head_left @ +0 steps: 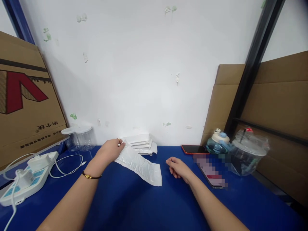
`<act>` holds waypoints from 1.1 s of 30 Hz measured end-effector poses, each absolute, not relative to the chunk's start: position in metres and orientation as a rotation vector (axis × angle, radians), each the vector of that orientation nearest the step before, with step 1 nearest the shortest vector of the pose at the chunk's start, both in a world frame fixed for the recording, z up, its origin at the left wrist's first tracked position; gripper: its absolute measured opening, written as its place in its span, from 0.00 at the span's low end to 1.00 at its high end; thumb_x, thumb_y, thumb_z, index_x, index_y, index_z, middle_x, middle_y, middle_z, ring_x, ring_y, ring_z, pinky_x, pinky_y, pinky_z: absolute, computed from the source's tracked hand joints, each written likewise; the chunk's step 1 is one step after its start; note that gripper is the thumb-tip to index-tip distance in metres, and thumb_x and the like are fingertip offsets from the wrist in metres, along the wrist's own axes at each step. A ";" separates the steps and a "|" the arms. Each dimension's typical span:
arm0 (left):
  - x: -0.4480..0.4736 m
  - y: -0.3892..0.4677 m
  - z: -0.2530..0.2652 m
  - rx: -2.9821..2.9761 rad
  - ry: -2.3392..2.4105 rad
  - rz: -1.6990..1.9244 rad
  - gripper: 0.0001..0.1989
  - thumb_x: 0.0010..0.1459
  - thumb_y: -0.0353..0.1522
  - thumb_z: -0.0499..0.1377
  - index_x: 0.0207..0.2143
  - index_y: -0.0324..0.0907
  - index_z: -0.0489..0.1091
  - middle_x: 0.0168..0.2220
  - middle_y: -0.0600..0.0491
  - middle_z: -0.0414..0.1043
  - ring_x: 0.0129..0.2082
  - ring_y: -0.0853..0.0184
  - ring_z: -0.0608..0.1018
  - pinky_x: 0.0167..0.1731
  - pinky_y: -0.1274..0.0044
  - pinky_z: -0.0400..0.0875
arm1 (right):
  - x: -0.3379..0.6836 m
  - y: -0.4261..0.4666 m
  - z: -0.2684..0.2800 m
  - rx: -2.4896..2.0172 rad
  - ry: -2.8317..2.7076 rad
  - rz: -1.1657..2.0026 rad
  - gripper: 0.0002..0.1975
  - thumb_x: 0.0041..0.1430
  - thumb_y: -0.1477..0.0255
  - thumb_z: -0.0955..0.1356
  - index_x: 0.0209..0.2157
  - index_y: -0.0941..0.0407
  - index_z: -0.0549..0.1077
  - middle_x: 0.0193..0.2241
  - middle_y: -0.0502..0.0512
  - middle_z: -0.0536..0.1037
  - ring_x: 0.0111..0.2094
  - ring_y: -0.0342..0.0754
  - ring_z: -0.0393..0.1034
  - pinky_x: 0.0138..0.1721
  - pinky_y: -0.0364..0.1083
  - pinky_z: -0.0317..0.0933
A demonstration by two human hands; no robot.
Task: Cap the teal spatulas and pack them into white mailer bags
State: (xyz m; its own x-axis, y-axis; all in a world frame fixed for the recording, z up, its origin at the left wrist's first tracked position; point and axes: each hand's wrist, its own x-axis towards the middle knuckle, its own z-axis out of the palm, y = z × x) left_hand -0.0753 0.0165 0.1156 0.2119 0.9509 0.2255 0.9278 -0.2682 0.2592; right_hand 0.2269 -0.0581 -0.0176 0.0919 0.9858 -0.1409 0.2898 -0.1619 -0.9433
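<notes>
My left hand [112, 151] is closed on the upper left end of a white padded envelope [139, 164] with a glossy, puckered surface. The envelope slants down to the right above the blue table [144, 205], its flat end strip towards my right hand [177, 167]. That hand is apart from the envelope, its fingers loosely bent and somewhat spread, with nothing visible in them. Behind the envelope, a stack of flat white packets [141, 140] lies against the wall, partly hidden by my left hand and the envelope.
On the left are a power strip [39, 175] with chargers, a white cable [68, 155] and clear lidded jars [84, 138]. To the right lie an orange-edged phone [194, 149] and another phone [210, 173], near a teal bottle [218, 142] and a bagged cup [249, 150]. Cardboard [276, 122] flanks the table.
</notes>
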 end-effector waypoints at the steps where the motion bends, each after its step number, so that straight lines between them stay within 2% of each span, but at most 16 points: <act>1: -0.075 0.017 0.119 2.404 1.871 0.508 0.14 0.55 0.40 0.49 0.29 0.43 0.71 0.31 0.46 0.75 0.32 0.56 0.75 0.30 0.74 0.62 | 0.230 -0.059 -0.016 -1.592 -1.290 1.062 0.13 0.56 0.58 0.62 0.32 0.54 0.66 0.16 0.44 0.67 0.13 0.39 0.58 0.13 0.39 0.47; 3: -0.074 0.016 0.126 2.427 1.904 0.464 0.15 0.55 0.40 0.49 0.29 0.42 0.71 0.31 0.46 0.76 0.33 0.56 0.75 0.30 0.74 0.62 | 0.236 -0.060 -0.013 -1.604 -1.322 0.932 0.13 0.54 0.58 0.65 0.32 0.54 0.68 0.21 0.47 0.69 0.21 0.42 0.65 0.20 0.41 0.57; 5: -0.073 0.015 0.133 2.455 1.914 0.452 0.15 0.55 0.40 0.49 0.30 0.42 0.72 0.32 0.46 0.76 0.33 0.56 0.75 0.30 0.74 0.62 | 0.241 -0.063 -0.011 -1.586 -1.462 0.812 0.17 0.48 0.57 0.69 0.37 0.53 0.71 0.31 0.52 0.73 0.35 0.48 0.68 0.36 0.45 0.63; 7: -0.068 0.013 0.140 2.482 1.899 0.462 0.16 0.55 0.40 0.49 0.31 0.42 0.72 0.33 0.46 0.76 0.34 0.57 0.75 0.31 0.74 0.62 | 0.244 -0.065 -0.011 -1.547 -1.662 0.777 0.25 0.43 0.56 0.73 0.44 0.51 0.72 0.43 0.54 0.71 0.48 0.55 0.63 0.50 0.50 0.57; 9: -0.061 0.012 0.144 2.510 1.885 0.436 0.16 0.55 0.40 0.49 0.31 0.41 0.73 0.33 0.45 0.76 0.33 0.57 0.75 0.32 0.74 0.63 | 0.246 -0.066 -0.013 -1.519 -1.778 0.829 0.31 0.41 0.55 0.73 0.49 0.49 0.69 0.50 0.55 0.68 0.54 0.58 0.57 0.55 0.53 0.52; 14: -0.038 0.013 0.143 2.532 1.880 0.326 0.16 0.56 0.40 0.49 0.27 0.41 0.72 0.31 0.43 0.75 0.33 0.56 0.75 0.32 0.73 0.64 | 0.246 -0.064 -0.013 -1.521 -1.599 0.938 0.26 0.55 0.52 0.63 0.51 0.50 0.68 0.54 0.54 0.67 0.56 0.56 0.57 0.58 0.54 0.48; 20: -0.019 0.002 0.148 2.532 1.798 0.381 0.16 0.57 0.40 0.50 0.29 0.42 0.72 0.30 0.45 0.75 0.33 0.58 0.75 0.32 0.74 0.64 | 0.256 -0.067 -0.005 -1.492 -1.517 1.085 0.27 0.54 0.52 0.64 0.53 0.49 0.67 0.56 0.52 0.65 0.58 0.56 0.55 0.60 0.54 0.45; 23: -0.014 -0.007 0.161 2.572 1.803 0.379 0.16 0.57 0.41 0.48 0.30 0.42 0.72 0.31 0.45 0.75 0.33 0.57 0.75 0.31 0.74 0.64 | 0.264 -0.071 -0.003 -1.467 -1.632 1.154 0.35 0.48 0.55 0.70 0.57 0.50 0.62 0.59 0.55 0.60 0.60 0.57 0.52 0.60 0.54 0.45; 27: -0.011 -0.010 0.172 2.608 1.813 0.403 0.15 0.57 0.39 0.50 0.31 0.41 0.72 0.32 0.45 0.74 0.32 0.58 0.75 0.31 0.74 0.63 | 0.269 -0.073 -0.006 -1.472 -1.925 1.077 0.53 0.30 0.62 0.78 0.60 0.53 0.57 0.63 0.59 0.51 0.63 0.60 0.39 0.62 0.55 0.35; 30: -0.012 -0.009 0.174 2.592 1.811 0.428 0.14 0.57 0.38 0.50 0.29 0.41 0.72 0.30 0.45 0.74 0.31 0.59 0.75 0.30 0.75 0.63 | 0.264 -0.072 -0.011 -1.476 -2.040 1.028 0.56 0.26 0.62 0.78 0.60 0.53 0.56 0.64 0.59 0.47 0.64 0.60 0.30 0.62 0.56 0.30; 33: -0.010 -0.011 0.179 2.593 1.781 0.468 0.15 0.57 0.38 0.50 0.27 0.40 0.72 0.27 0.46 0.73 0.29 0.60 0.74 0.29 0.75 0.62 | 0.258 -0.070 -0.017 -1.458 -2.062 0.988 0.55 0.25 0.61 0.78 0.59 0.52 0.58 0.64 0.60 0.46 0.64 0.60 0.29 0.62 0.58 0.28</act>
State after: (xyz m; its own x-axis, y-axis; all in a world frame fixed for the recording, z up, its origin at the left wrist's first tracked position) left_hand -0.0099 -0.0111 0.1794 0.3295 0.9072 0.2617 0.9186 -0.3721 0.1333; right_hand 0.2576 -0.0700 -0.0167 -0.3571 0.9323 -0.0572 0.6286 0.1945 -0.7530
